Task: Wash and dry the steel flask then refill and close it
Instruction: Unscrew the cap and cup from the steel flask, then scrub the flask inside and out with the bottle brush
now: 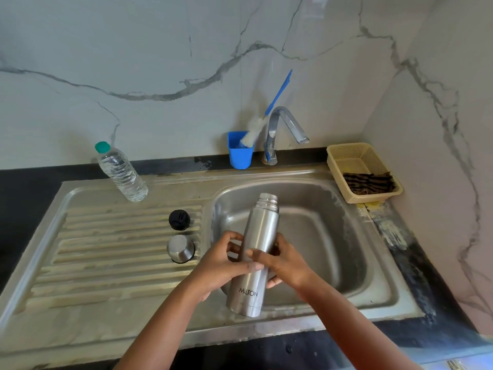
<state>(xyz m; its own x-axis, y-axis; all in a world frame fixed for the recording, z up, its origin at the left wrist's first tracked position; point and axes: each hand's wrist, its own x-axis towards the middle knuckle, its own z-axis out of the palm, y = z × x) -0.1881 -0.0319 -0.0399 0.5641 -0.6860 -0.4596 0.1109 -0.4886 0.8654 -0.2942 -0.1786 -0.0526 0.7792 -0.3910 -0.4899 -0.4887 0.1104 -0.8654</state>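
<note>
Left hand [224, 265], right hand [282, 263] both grip steel flask [256, 252], uncapped, tilted over sink [384, 236] front rim.

Soft daylight; edges curved (wide-angle)

I see a brushed-steel flask [257, 252], a dull, stained steel sink [314, 209], a clear plastic bottle [121, 173], a glossy marble wall [160, 62].

- One steel flask [256, 252]
- Two hands: left [224, 265], right [284, 263]
- One water bottle [120, 172]
- One black stopper [179, 219]
- One steel cup [181, 248]
- One blue holder [240, 153]
- One bottle brush [256, 129]
- One tap [282, 129]
- One basket [344, 158]
- One striped cloth [369, 182]
</note>
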